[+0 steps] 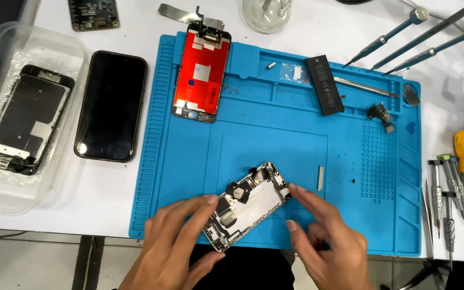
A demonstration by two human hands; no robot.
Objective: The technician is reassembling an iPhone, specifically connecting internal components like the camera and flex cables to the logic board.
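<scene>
An opened phone housing (249,203) with bare metal insides lies tilted on the blue repair mat (275,123), near its front edge. My left hand (175,247) rests on the housing's lower left end, fingers spread over it. My right hand (323,241) touches the housing's upper right corner with the index fingertip; the other fingers are curled, and nothing shows in them. A small metal bracket (320,178) lies just right of the housing.
A removed screen with red backing (201,72) and a black battery (324,85) lie at the mat's far side, with loose screws scattered. A black phone (112,104) and a plastic tray (6,177) holding another screen sit left. Screwdrivers (449,188) and tweezers lie right.
</scene>
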